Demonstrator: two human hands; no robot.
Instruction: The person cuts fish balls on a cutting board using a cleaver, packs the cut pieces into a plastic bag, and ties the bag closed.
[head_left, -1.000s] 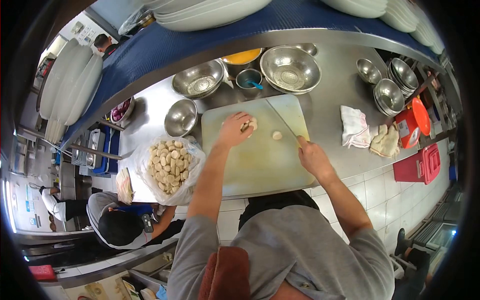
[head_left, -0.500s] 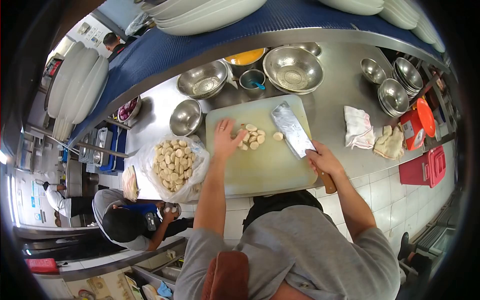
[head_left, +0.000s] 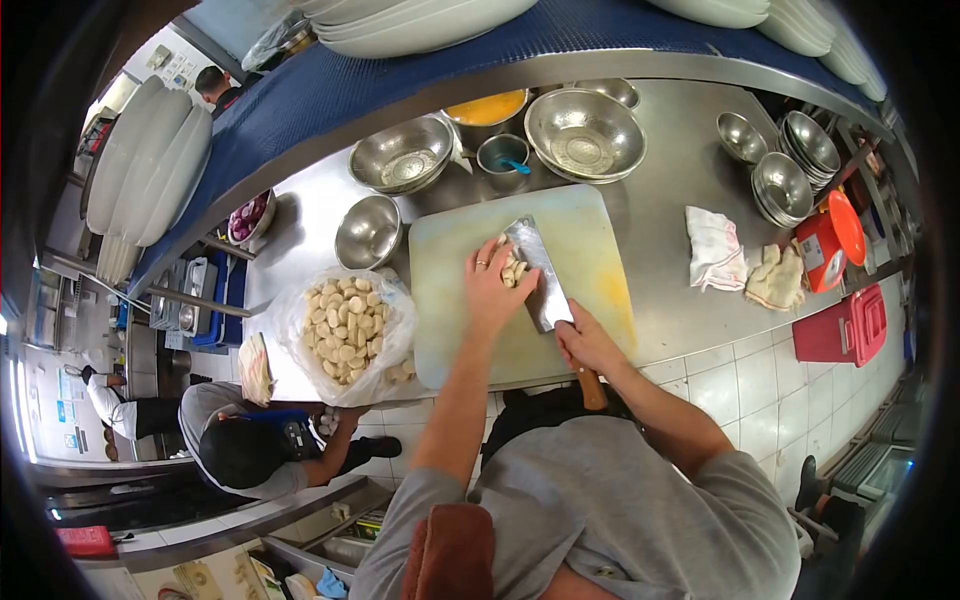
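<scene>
My right hand [head_left: 588, 345] grips the wooden handle [head_left: 591, 388] of a cleaver, its broad blade [head_left: 543, 280] lying on the greenish-white cutting board [head_left: 460, 350]. Against the blade's left side, my left hand [head_left: 493, 290] curls around a small cluster of pale round pieces [head_left: 513, 271], thumb and fingers on either side of them. Part of the cluster is hidden by that hand. Left of the board, a clear plastic bag [head_left: 400, 345] holds many similar pale pieces [head_left: 345, 325]; their exact kind I cannot tell.
Steel bowls [head_left: 368, 232] and a large perforated bowl [head_left: 585, 140] stand behind the board. Folded cloths [head_left: 715, 248] and a red-orange container [head_left: 822, 255] lie to the right. A blue-covered shelf [head_left: 420, 65] with white plates hangs overhead. A co-worker [head_left: 245, 450] crouches at left.
The cleaver has moved left to meet my left hand, which has shifted right. The pale pieces, spread on the board before, are now bunched between hand and blade.
</scene>
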